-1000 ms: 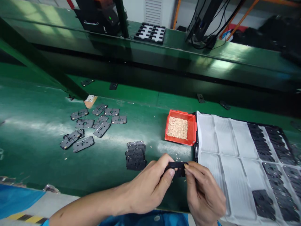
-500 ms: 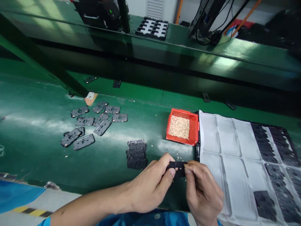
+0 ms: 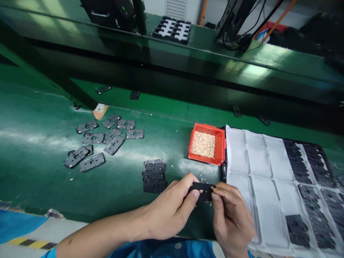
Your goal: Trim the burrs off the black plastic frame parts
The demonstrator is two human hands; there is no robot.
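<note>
My left hand (image 3: 174,209) is closed on one end of a small black plastic plate (image 3: 206,190), thumb on the near face, and holds it just above the bench. At the plate's right end, the thumb and fingertips of my right hand (image 3: 233,215) are pinched together against its edge. Whether a tiny piece sits between those fingertips is hidden. Left of the plate lies an overlapping row of similar black plates (image 3: 154,175). Beyond my hands stands a red bin (image 3: 221,145) holding many tiny brass-coloured pieces (image 3: 203,144).
More black plates (image 3: 92,162) lie scattered on the green bench (image 3: 129,204) to the left. On the right, a white-lined compartment tray (image 3: 258,154) holds rows of black plates (image 3: 297,229). A green post (image 3: 53,75) slants down at the left, below a raised shelf (image 3: 129,43).
Both hands keep the plate in nearly the same place. The right fingertips have shifted slightly at its right end. The whole view has moved a little.
</note>
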